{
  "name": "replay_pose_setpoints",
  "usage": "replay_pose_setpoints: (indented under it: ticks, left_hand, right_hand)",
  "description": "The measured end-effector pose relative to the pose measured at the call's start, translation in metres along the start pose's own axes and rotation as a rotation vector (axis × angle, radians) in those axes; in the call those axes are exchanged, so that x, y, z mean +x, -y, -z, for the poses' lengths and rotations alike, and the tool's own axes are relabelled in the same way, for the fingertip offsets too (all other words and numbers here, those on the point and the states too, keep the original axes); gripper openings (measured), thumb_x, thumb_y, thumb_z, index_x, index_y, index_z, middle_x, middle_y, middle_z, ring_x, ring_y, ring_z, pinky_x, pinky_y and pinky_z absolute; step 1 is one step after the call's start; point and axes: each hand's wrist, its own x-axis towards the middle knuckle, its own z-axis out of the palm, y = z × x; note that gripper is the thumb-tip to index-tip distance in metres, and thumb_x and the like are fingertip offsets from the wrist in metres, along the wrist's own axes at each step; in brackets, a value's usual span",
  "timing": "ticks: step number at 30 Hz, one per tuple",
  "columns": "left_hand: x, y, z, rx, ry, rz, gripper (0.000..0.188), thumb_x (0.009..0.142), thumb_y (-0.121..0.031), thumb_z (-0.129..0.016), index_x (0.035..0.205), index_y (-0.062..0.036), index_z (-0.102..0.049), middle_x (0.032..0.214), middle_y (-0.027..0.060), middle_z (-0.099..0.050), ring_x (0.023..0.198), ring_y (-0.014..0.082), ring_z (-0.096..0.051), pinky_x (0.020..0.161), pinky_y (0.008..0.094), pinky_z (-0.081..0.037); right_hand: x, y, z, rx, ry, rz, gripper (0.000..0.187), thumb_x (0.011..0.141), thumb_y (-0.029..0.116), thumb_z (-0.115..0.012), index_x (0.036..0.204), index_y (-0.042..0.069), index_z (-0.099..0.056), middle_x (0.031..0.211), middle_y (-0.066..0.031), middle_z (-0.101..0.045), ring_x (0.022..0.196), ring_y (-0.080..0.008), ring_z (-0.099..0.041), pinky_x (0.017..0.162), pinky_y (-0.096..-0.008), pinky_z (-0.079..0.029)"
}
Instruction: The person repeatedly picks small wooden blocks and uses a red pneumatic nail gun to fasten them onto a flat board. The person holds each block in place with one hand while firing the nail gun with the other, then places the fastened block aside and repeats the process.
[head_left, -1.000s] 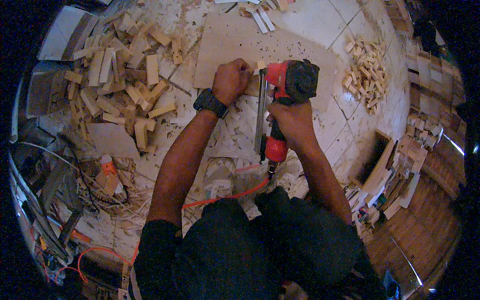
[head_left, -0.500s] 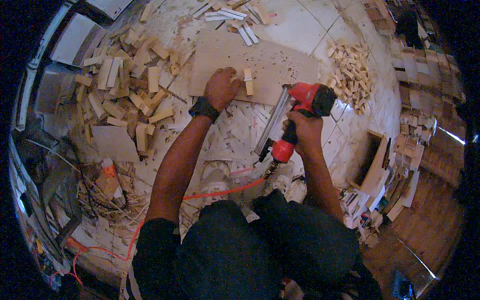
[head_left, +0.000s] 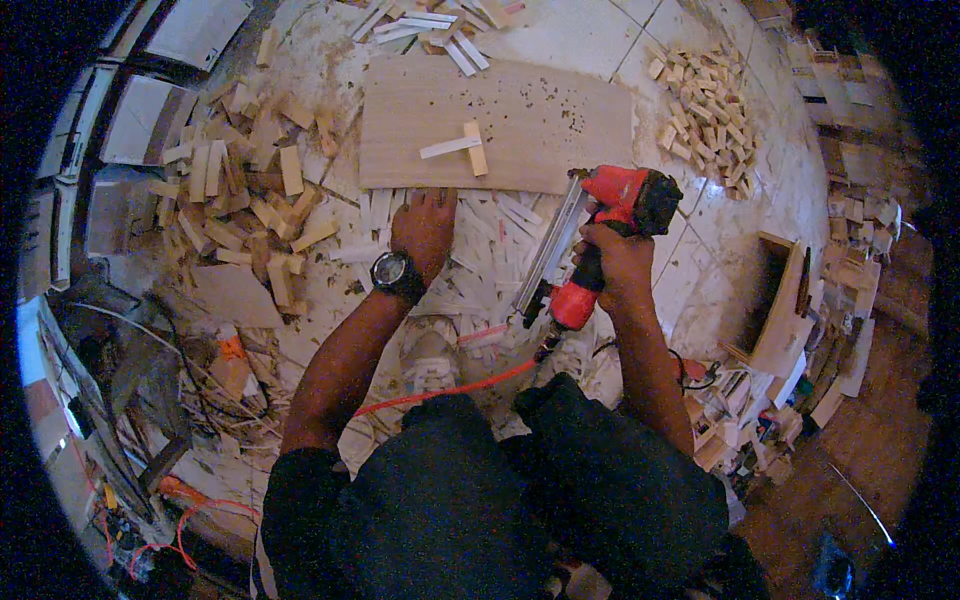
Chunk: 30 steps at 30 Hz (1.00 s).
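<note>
The right hand [head_left: 620, 262] has its grip clenched around the handle of a red nail gun [head_left: 600, 235], held just off the lower right corner of a flat board [head_left: 540, 130]. An orange hose [head_left: 440, 392] runs from the gun's base back past the knees. The left hand [head_left: 425, 225], a black watch [head_left: 397, 273] at its wrist, has a released grip, fingers spread on pale wood strips [head_left: 480, 265] just below the board's near edge. On the board lie two short sticks crossed [head_left: 463, 148].

All this rests on a pale tiled floor [head_left: 560, 40] strewn with sawdust. A heap of wood offcuts [head_left: 250, 200] lies to the left, a pile of small blocks [head_left: 705, 100] to the right, and an open wooden box [head_left: 775, 310] stands farther right. The rim of the view is dark and bent; the clutter at both edges is hard to make out. The gun's nose is too small to read.
</note>
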Motion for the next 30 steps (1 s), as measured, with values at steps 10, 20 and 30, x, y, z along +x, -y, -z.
replay_pose_setpoints:
  ticks: [10, 20, 30]
  left_hand:
    - [-0.008, -0.002, -0.015, 0.087, -0.087, -0.098, 0.041, 0.079, -0.011, -0.053, 0.119, -0.0031, -0.051, 0.098, 0.0116, -0.057, 0.092, 0.0263, -0.056, 0.073, 0.0408, -0.047]
    - [0.008, -0.009, -0.005, 0.114, 0.128, 0.125, 0.019, 0.077, -0.012, -0.054, 0.094, -0.0041, -0.058, 0.093, 0.0115, -0.057, 0.096, 0.0267, -0.054, 0.076, 0.0402, -0.045]
    - [0.010, 0.002, 0.021, -0.994, -0.124, 0.418, 0.021, 0.084, -0.016, -0.062, 0.098, -0.0005, -0.059, 0.073, 0.0080, -0.064, 0.061, 0.0184, -0.060, 0.060, 0.0310, -0.047]
  right_hand:
    - [0.000, -0.004, 0.000, -0.013, 0.070, -0.006, 0.022, 0.070, 0.001, -0.063, 0.090, 0.001, -0.055, 0.066, -0.0076, -0.058, 0.051, -0.0183, -0.058, 0.046, -0.0313, -0.051]
    - [-0.006, 0.000, -0.005, 0.005, 0.074, -0.023, 0.019, 0.071, -0.001, -0.062, 0.087, 0.002, -0.053, 0.065, -0.0072, -0.057, 0.049, -0.0176, -0.057, 0.044, -0.0309, -0.050]
    - [-0.002, -0.004, -0.012, -0.029, 0.147, 0.015, 0.017, 0.073, 0.001, -0.062, 0.086, 0.002, -0.052, 0.064, -0.0061, -0.057, 0.050, -0.0178, -0.058, 0.046, -0.0311, -0.051]
